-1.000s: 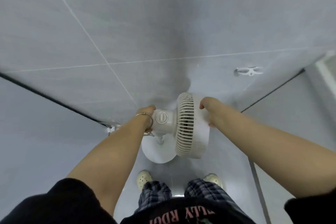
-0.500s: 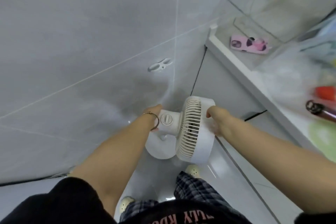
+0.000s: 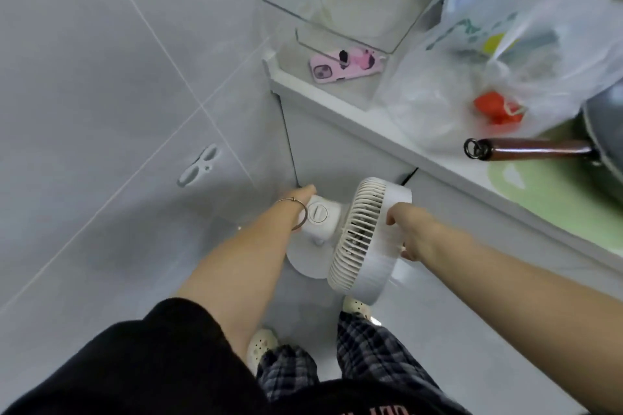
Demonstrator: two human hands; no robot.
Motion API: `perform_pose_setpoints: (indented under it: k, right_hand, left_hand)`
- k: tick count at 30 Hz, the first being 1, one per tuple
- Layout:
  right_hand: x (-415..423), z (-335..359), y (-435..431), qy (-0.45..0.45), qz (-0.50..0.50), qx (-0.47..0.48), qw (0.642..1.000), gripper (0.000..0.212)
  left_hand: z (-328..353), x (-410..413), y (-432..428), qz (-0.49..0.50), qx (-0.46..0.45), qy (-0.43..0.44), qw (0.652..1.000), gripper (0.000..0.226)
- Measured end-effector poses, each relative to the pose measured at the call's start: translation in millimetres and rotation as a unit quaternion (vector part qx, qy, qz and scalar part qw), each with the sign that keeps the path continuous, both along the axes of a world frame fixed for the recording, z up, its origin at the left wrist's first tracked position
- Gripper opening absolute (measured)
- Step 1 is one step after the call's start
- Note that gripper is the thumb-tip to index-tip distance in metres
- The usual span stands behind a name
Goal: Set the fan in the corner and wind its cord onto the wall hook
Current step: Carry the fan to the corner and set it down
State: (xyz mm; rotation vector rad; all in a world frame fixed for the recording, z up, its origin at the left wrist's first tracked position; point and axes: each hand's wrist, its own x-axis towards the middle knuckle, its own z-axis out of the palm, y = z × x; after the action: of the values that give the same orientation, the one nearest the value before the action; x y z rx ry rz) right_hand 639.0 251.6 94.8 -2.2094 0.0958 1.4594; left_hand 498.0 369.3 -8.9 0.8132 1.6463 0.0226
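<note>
White fan (image 3: 364, 232) held off floor (image 3: 303, 307) w/ both hands, just above person's feet (image 3: 261, 344). Left hand (image 3: 298, 200) holds rear motor housing (image 3: 318, 212), fingertips hidden. Right hand (image 3: 409, 234) grips guard rim (image 3: 381, 259). Cord not visible. Suggested: lower straight down, base (image 3: 303, 263) flat, into corner (image 3: 291, 158) btwn tiled wall (image 3: 101, 111) & cabinet (image 3: 337, 158); keep guard off cabinet. Wall hook (image 3: 199, 165) left of corner, higher up. Surface (image 3: 371, 118) beyond: pink phone (image 3: 347, 66), bags (image 3: 505, 44).

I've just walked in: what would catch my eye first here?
A white fan, held above the floor by the left hand at its motor and the right hand on its grille. Next, a pink phone on the white counter at upper right, beside crumpled plastic bags.
</note>
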Motion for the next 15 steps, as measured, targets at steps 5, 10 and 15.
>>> perform_pose_setpoints:
  k: [5,10,15]
  right_hand:
    - [5,-4,-11,0.011,-0.062,0.014,0.998,0.032]
    - [9,-3,-13,0.014,-0.084,0.013,0.996,0.040]
    - [8,-6,-12,-0.009,-0.088,0.031,0.996,0.026]
  left_hand:
    - [-72,25,28,-0.085,-0.012,-0.026,0.996,0.044]
    - [-41,39,21,-0.128,0.026,-0.032,0.991,0.018]
    - [-2,41,1,-0.191,0.086,-0.002,0.978,0.040]
